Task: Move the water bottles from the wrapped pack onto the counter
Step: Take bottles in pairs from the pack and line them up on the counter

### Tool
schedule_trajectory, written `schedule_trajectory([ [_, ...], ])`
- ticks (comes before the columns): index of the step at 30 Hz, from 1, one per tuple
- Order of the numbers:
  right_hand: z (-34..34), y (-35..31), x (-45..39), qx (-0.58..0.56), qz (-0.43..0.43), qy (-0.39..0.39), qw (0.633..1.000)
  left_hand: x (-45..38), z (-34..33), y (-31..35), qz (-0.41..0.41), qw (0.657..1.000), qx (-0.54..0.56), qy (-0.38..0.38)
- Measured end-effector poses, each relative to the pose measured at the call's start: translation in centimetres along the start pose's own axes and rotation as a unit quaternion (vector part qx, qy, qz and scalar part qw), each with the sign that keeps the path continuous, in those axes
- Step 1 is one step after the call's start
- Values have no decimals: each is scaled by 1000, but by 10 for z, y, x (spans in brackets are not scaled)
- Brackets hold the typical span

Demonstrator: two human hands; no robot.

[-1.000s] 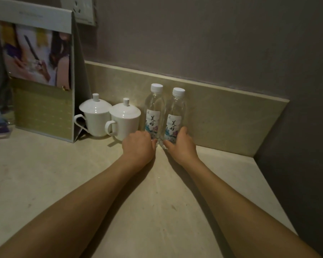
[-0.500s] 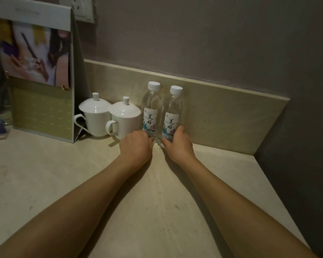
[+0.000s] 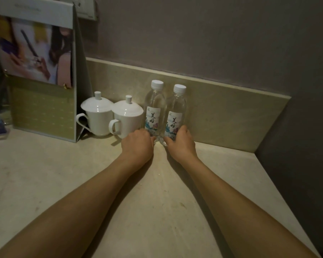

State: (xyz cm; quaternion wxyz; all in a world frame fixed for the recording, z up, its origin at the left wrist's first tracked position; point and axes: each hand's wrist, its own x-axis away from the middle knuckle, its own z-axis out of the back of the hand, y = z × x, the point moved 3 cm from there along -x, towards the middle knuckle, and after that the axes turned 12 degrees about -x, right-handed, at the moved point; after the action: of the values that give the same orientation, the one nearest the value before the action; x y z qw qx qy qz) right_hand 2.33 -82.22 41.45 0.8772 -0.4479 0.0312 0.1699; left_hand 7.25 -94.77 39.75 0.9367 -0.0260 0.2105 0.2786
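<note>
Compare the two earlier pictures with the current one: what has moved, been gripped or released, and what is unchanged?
Nothing has visibly changed. The left hand still rests at the base of the left bottle and the right hand at the right bottle. Both stand upright, side by side, on the counter beside the two lidded cups. Only the camera shifted slightly.
</note>
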Motion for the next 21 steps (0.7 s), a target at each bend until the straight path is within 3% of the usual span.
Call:
schedule_trajectory([
  [8,-3,-4,7,-12,-12,34,999,1,0,-2,15,1000,22,-1],
  [13,8,-9,10,-28,-37,-20,999,8,10,-1,26,999,17,-35],
  [17,42,-5,26,-55,-28,-28,998,30,28,21,9,998,24,-55],
  [21,105,9,56,-74,-16,-6,997,60,60,75,-18,991,106,-78],
])
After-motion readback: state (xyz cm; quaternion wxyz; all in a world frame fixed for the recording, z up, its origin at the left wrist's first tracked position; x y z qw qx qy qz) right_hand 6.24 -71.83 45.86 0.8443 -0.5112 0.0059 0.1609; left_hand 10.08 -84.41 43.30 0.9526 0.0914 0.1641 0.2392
